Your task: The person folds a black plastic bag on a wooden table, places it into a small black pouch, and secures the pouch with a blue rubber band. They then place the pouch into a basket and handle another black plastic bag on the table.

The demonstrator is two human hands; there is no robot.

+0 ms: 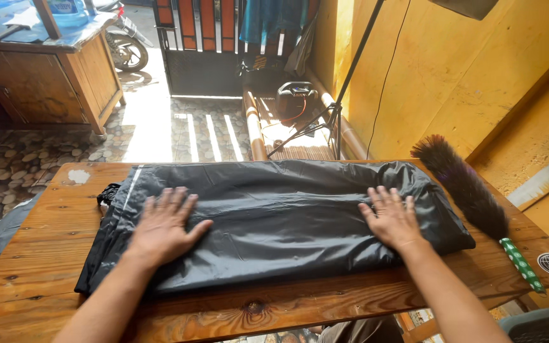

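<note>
Both hands, left hand [163, 228] and right hand [392, 219], fingers spread flat on black garment [281, 216]; feather duster [471, 197] alongside, perhaps touching

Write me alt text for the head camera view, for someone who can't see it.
Seen from above, a person's left hand and right hand press flat, fingers spread, on a folded black waterproof garment lying across a wooden table. A dark feather duster with a green dotted handle lies on the table's right side.

Head view, close, angled down over table [46, 228].
</note>
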